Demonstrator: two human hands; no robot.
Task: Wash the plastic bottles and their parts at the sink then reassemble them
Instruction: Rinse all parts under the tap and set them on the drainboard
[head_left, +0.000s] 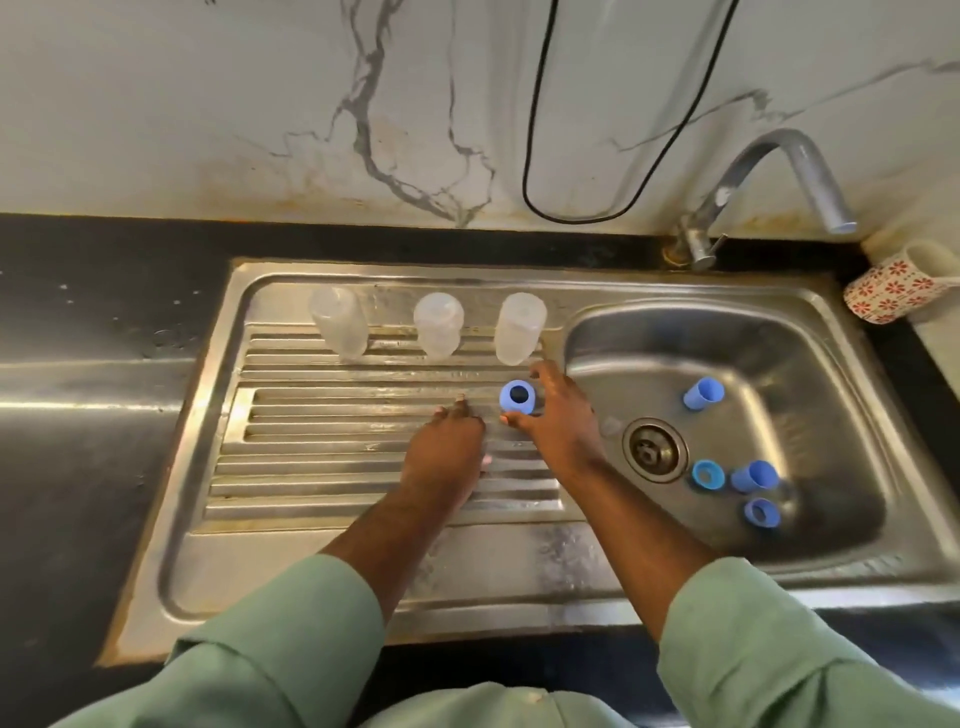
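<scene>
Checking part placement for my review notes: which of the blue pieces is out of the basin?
The blue ring on the ribbed drainboard, between the right hand thumb and fingers. The four other blue pieces lie in the sink basin.
</scene>
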